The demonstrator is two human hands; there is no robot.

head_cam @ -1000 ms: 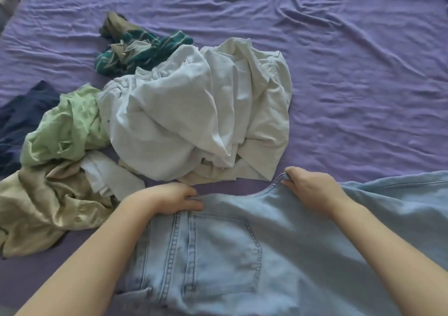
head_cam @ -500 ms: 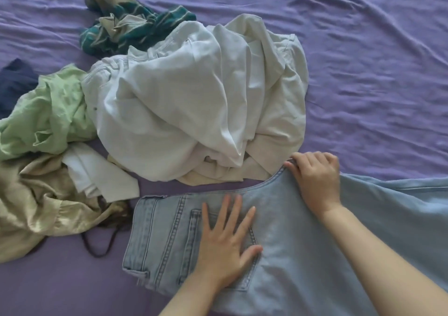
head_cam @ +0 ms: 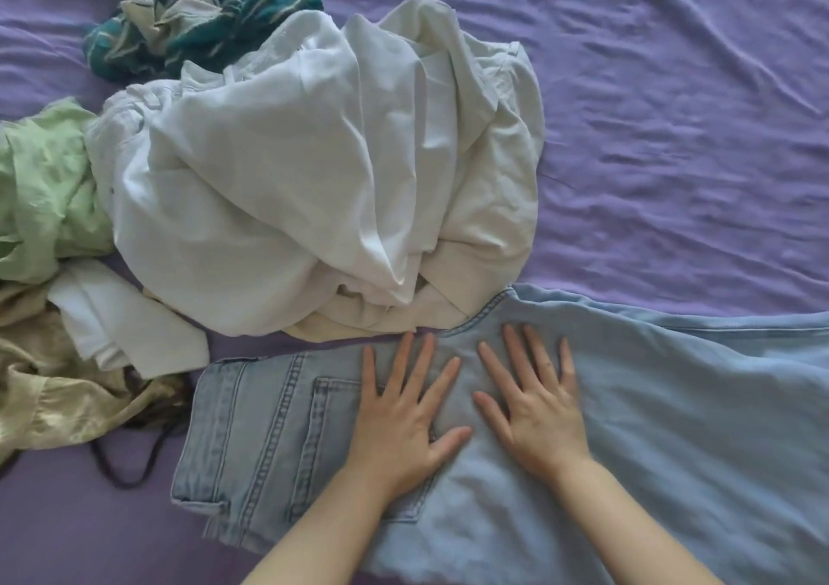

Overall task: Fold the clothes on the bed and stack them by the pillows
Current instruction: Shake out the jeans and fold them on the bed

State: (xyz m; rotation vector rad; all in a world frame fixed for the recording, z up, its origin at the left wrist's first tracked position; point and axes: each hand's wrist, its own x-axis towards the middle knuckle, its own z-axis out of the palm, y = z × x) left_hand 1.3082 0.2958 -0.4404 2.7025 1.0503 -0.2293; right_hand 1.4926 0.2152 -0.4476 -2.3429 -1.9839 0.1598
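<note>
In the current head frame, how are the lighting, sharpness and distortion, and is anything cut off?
Head view: soft, even light with no glare and only faint shadows under the white garment; slightly soft overall, though the stitching on the jeans stays readable; both flat hands, left hand and right hand, are sharp; mild wide-angle stretch; the green garment is cropped at the left edge.

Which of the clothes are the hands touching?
The light blue jeans, spread flat at the near edge of the bed. Both the left hand and the right hand press on them with straight fingers. The other clothes lie crumpled and untouched.
</note>
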